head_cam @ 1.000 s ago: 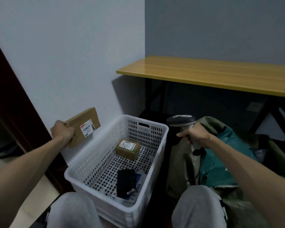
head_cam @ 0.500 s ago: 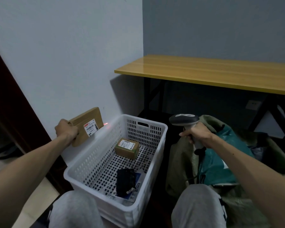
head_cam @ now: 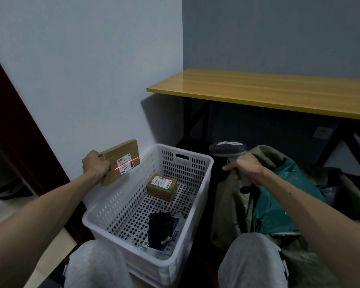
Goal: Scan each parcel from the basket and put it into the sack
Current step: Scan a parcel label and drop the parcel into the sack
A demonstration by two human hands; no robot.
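My left hand (head_cam: 95, 165) grips a flat brown cardboard parcel (head_cam: 121, 159) held up left of the white perforated basket (head_cam: 202, 171). A red laser line crosses the parcel's white label. My right hand (head_cam: 246, 168) holds a grey handheld scanner (head_cam: 228, 150) by its handle, its head turned toward the parcel. Inside the basket lie a small brown box (head_cam: 162, 187) with a label and a black parcel (head_cam: 160, 228) resting on a blue and white flat packet. The olive green sack (head_cam: 233, 206) stands open to the right, with a teal bag (head_cam: 279, 204) in it.
A yellow wooden table (head_cam: 268, 90) on black legs stands behind the sack. A pale wall runs along the left of the basket, with a dark door frame (head_cam: 15, 121) further left. My knees in grey trousers (head_cam: 96, 265) are in front of the basket.
The red laser, first absent, then a dot right of the parcel, now lies across its label. My left hand has shifted the parcel slightly right.
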